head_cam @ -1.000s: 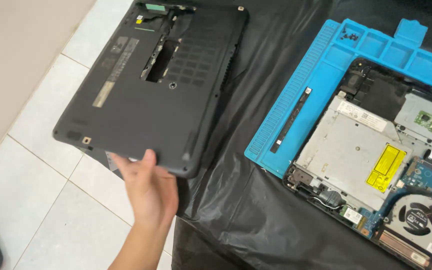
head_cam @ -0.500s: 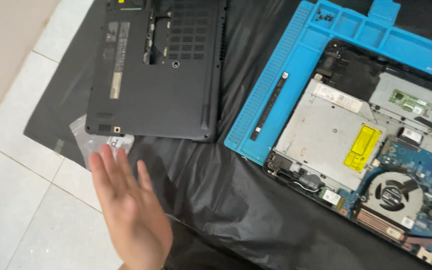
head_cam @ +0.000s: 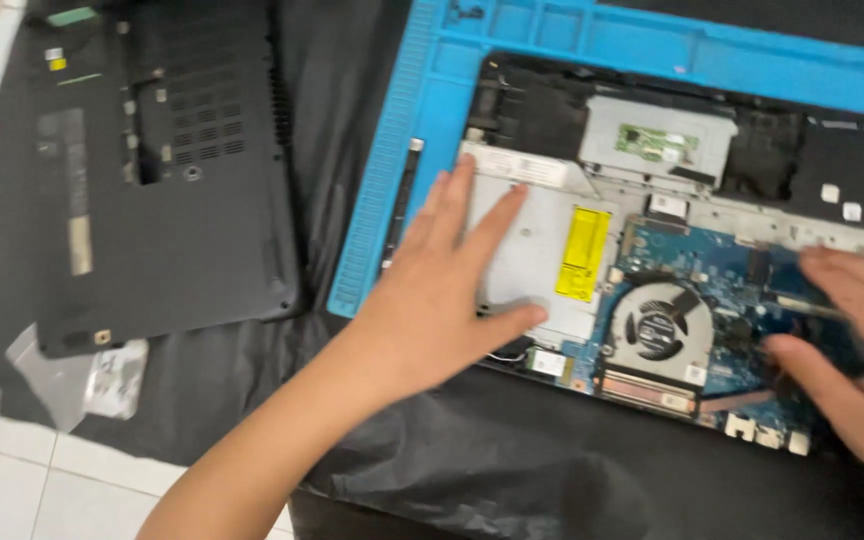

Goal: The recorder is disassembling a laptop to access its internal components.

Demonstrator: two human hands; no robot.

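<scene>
bare circuit board point(head_cam: 712, 270) under both flat, open, empty hands, left hand point(head_cam: 442, 300) and right hand point(head_cam: 852, 360); a careless press could crack it.

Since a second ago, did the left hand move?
Yes. The left hand went from the black cover rightward onto the silver drive in the opened laptop.

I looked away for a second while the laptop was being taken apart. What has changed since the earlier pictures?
The left hand let go of the black bottom cover and moved right onto the silver optical drive of the opened laptop. The right hand now rests on the blue circuit board. The cover stays on the black sheet, the laptop on the blue mat.
</scene>
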